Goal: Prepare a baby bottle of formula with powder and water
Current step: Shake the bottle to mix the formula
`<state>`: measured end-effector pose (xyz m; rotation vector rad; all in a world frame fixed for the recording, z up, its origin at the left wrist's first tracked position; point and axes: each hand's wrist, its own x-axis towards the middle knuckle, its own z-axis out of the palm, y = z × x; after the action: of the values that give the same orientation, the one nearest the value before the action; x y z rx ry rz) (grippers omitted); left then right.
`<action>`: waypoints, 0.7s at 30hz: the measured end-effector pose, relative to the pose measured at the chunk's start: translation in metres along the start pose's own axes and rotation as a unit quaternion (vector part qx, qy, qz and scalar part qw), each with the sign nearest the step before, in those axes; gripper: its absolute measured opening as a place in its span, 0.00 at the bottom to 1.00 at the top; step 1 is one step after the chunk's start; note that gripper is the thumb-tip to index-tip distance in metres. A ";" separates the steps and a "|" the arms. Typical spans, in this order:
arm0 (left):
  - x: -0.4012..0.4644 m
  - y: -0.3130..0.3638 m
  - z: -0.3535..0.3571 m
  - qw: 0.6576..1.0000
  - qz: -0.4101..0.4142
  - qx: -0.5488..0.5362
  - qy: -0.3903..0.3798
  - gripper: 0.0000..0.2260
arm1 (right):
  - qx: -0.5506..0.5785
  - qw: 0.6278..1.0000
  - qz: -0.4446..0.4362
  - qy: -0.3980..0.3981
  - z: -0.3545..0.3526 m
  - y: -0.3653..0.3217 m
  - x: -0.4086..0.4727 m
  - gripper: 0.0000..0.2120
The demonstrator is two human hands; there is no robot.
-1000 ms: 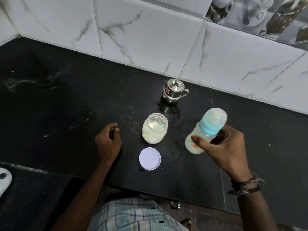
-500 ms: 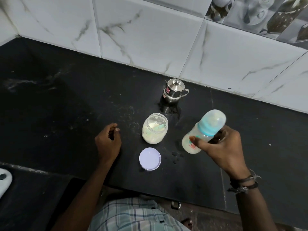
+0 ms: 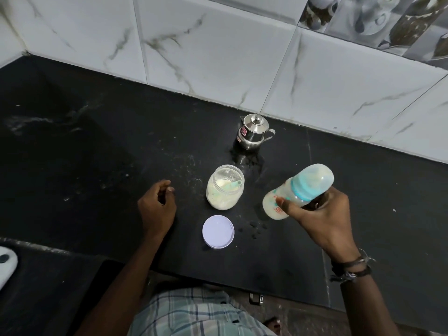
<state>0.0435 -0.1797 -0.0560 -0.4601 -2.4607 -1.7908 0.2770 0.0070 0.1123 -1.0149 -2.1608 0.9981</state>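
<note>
My right hand (image 3: 320, 219) grips a baby bottle (image 3: 291, 190) with a teal collar and a clear cap, tilted so its cap points up and to the right. Milky white liquid fills its lower part. An open clear jar of pale formula powder (image 3: 224, 187) stands on the black counter (image 3: 97, 154), with a green scoop lying inside it. The jar's round lilac lid (image 3: 218, 231) lies flat just in front of the jar. My left hand (image 3: 156, 207) rests on the counter left of the jar, fingers curled, holding nothing.
A small lidded steel pot (image 3: 253, 132) stands behind the jar near the tiled wall (image 3: 218, 57). Dark wet drops (image 3: 254, 227) dot the counter beside the lid, and powder is scattered left of the jar. A white object (image 3: 6, 265) shows at the left edge.
The bottle in my right hand has swung, its base shifting left and its tilt changing between frames. My left hand, the jar and the lid have stayed put.
</note>
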 end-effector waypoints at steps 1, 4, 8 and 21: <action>0.000 -0.001 0.000 1.000 -0.003 0.002 -0.001 0.08 | -0.013 1.000 -0.006 0.005 0.001 0.001 0.000 0.22; 0.000 -0.002 0.001 1.000 -0.004 -0.001 -0.003 0.08 | -0.053 0.999 -0.008 0.005 0.000 0.001 -0.001 0.24; 0.001 -0.003 0.002 1.000 0.001 -0.001 -0.004 0.08 | 0.035 0.999 0.003 0.002 0.001 0.000 0.000 0.19; 0.002 -0.007 0.002 1.000 0.011 -0.011 -0.002 0.08 | 0.105 0.993 0.039 0.036 -0.005 0.001 0.000 0.16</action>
<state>0.0401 -0.1789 -0.0629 -0.4914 -2.4309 -1.8116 0.2813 0.0094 0.1147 -1.0254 -1.9244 1.1786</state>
